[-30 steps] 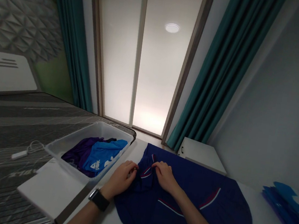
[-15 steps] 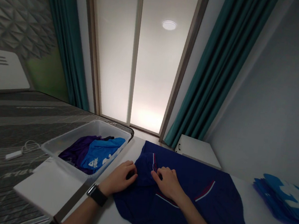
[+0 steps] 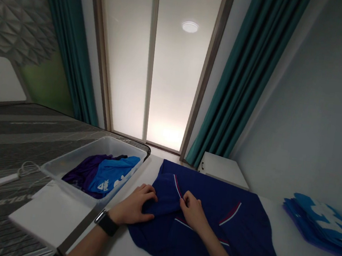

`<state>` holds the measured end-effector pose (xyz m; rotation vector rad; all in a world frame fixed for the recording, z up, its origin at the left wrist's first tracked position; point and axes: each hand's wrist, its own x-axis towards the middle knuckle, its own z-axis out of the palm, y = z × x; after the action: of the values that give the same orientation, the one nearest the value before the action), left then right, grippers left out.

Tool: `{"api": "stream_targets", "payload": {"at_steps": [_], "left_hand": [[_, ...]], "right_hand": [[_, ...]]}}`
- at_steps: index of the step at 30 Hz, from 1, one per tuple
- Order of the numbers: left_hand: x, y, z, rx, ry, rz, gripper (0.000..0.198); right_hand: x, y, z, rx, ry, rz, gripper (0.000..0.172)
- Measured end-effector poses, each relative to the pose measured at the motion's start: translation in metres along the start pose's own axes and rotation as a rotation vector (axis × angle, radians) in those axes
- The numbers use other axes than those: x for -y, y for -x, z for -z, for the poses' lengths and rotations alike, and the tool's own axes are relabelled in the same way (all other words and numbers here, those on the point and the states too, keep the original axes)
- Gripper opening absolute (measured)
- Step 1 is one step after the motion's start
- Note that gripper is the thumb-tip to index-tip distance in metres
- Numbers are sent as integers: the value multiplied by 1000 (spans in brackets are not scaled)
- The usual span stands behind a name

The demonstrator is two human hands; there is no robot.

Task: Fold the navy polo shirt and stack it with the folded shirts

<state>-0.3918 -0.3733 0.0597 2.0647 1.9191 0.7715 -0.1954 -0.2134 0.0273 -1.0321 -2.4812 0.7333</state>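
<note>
A navy shirt with dark-red and white trim lies spread on a white tabletop. My right hand is closed in a pinch on the shirt, at the end of a trimmed edge near its middle. My left hand, with a dark watch at the wrist, rests on the shirt's left edge. Its thumb and fingers are apart, with the fabric lying under them.
Left of the shirt stands a clear plastic bin holding purple and blue clothes. A pile of folded blue garments lies at the right. Behind the table is a low white cabinet. A white plug strip lies at far left.
The right hand has shifted slightly right and closed on the trim, drawing the fabric straighter. The left hand's thumb and fingers have spread wider. The whole view has shifted slightly.
</note>
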Motion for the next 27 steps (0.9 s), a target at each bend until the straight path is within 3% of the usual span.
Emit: {"api": "stream_targets", "payload": {"at_steps": [2, 6, 8, 12, 16, 20, 23, 27], "left_hand": [[-1, 2, 0, 13, -15, -3, 42], [-5, 10, -5, 2, -83, 2, 44], [-7, 16, -10, -30, -148, 17, 40], [-14, 28, -19, -94, -235, 31, 32], [-17, 31, -16, -118, -171, 49, 20], [-3, 9, -2, -188, -65, 97, 24], [18, -25, 4, -274, 12, 156, 26], [48, -71, -3, -315, 116, 244, 28]], "right_hand": [[-3, 1, -1, -9, -41, 34, 10], [-6, 3, -1, 57, -21, 96, 48], [-7, 5, -1, 74, 56, 115, 58], [-7, 7, -1, 66, 251, 177, 56], [-2, 10, -3, 48, 315, 202, 47], [1, 12, -6, 0, 330, 207, 39], [-2, 12, -8, -11, 326, 198, 39], [-7, 11, -10, -13, 281, 223, 42]]}}
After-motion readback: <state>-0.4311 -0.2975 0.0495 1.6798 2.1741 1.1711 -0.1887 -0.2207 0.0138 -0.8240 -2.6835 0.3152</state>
